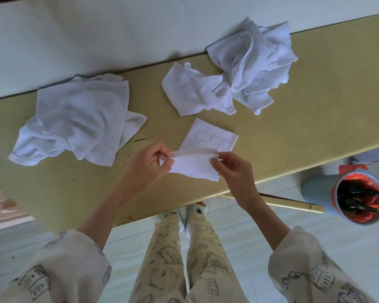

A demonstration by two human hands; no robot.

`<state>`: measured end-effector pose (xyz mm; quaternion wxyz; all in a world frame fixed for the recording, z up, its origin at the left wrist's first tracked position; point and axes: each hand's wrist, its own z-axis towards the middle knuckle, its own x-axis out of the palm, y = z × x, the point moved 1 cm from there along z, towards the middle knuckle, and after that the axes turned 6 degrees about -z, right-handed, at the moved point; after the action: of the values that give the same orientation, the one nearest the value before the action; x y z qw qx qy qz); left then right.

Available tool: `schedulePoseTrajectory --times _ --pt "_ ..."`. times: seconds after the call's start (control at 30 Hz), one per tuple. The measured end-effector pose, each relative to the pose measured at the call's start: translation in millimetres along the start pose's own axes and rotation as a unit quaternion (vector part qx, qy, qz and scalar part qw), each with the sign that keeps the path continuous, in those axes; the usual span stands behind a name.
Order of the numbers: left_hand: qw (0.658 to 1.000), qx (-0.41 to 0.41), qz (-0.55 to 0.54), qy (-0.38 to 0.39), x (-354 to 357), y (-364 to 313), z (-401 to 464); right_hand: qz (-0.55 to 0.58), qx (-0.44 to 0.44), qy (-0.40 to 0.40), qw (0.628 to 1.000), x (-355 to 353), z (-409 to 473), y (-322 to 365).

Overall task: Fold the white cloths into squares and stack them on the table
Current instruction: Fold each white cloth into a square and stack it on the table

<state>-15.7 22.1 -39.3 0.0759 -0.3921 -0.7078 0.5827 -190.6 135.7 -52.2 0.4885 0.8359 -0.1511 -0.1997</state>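
Your sleeves and patterned trousers fill the near edge of the view, and just beyond them your two hands work above the near part of the worktop (293, 132). Your left hand (149, 165) pinches one end of a partly folded cloth (193, 167) and your right hand (232, 169) pinches the other, so each grip is clamped on that cloth, thumb against fingertips; the cloth is stretched between them as a narrow band with its top edge doubled over. Just behind it one folded square (210, 138) lies flat on the worktop, apparently the only finished piece, so the stack has barely begun. Much is left: a crumpled pile (74, 119) lies well to your left, a loose cloth (193, 92) sits beyond the square, and a bigger heap (256, 62) touches it near the far edge. How many cloths those heaps hold cannot be told. By my judgement you are early in the job: finish this fold, set it on the square, then work through the heaps. A lined bin (359, 197) stands on the floor to your right.
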Motion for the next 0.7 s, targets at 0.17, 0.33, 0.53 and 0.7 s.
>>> schedulePoseTrajectory --times 0.17,0.33,0.53,0.7 --pt "0.998 0.003 -0.065 -0.005 2 1 -3 0.053 0.028 -0.014 0.998 1 -1 -1" --pt "0.995 -0.006 -0.102 -0.007 9 -1 -2 0.073 0.023 -0.032 0.997 -1 -1 1" --pt "0.999 0.027 -0.035 -0.025 7 -20 -12 0.046 0.024 -0.018 0.998 -13 -8 16" --pt "0.997 0.066 0.003 -0.027 -10 -69 -13 0.000 -0.043 -0.022 0.999 -28 -11 64"
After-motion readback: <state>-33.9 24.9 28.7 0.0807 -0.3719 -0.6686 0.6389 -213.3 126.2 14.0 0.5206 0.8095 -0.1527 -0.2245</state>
